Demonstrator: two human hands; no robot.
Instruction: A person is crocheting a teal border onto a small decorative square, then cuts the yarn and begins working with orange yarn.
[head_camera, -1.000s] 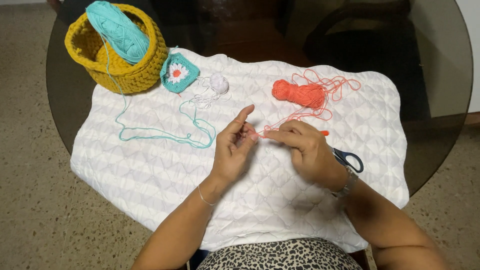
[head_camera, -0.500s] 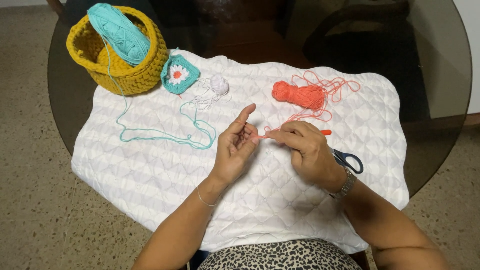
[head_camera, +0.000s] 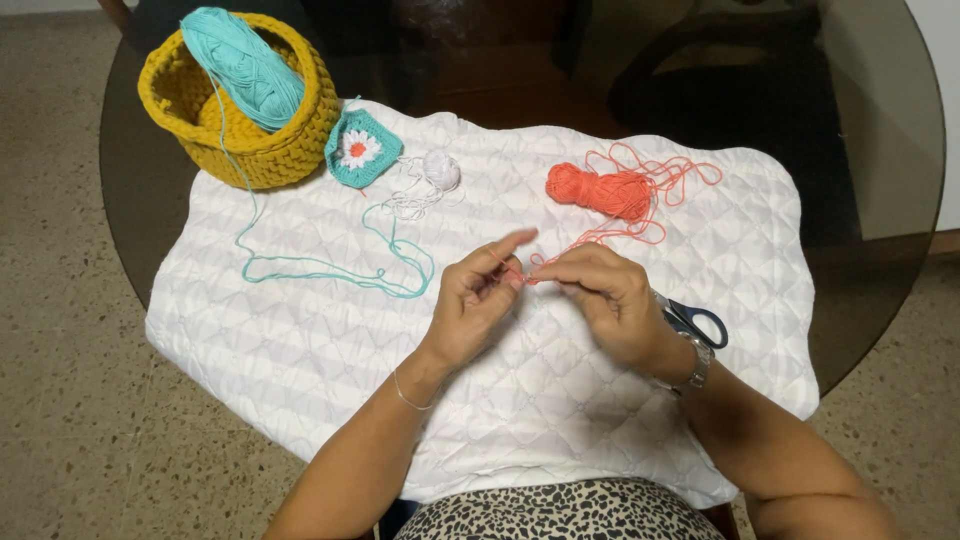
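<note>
Tension is the likely trouble: left hand (head_camera: 480, 300) and right hand (head_camera: 600, 300) both pinch the coral strand (head_camera: 575, 240) mid-pad, and a tug could drag the coral yarn ball (head_camera: 600, 190) from the quilted pad's (head_camera: 300, 350) far edge.

- Orange yarn (head_camera: 600, 190)
- Teal yarn ball (head_camera: 243, 65), mustard-yellow basket (head_camera: 290, 140)
- Teal crochet square (head_camera: 362, 150), white flower, orange centre
- White quilted mat (head_camera: 300, 340)
- Blue-handled scissors (head_camera: 697, 322)

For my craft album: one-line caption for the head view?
Both hands, left hand and right hand, pinch orange yarn over a white quilted mat.
</note>
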